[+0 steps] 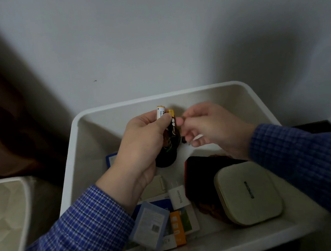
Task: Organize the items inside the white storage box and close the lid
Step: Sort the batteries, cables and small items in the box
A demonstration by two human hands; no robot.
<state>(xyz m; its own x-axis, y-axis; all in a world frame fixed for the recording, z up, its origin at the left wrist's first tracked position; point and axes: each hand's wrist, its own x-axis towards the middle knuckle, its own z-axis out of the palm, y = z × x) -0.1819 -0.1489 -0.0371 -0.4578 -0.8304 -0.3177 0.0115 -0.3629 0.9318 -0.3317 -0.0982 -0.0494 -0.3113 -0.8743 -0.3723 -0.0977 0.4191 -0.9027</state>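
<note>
I see the left hand [141, 140] clamped on two batteries [164, 116] above the white storage box [90, 117]. The right hand [206, 129], just beside, is blurred; I cannot tell its grip. Risk: a battery slips and drops among the items below.

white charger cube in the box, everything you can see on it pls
The charger cube is a small white block with a smooth, plastic-looking shell and grey lettering along its upper face; the text is too blurred to read reliably. Two thin metal prongs stick out of its far end, pointing toward the back of the box. It lies tilted on the clutter near the box's middle, its right edge against a dark case with a red edge, its near end over coloured cards. Neither hand touches it.
</note>
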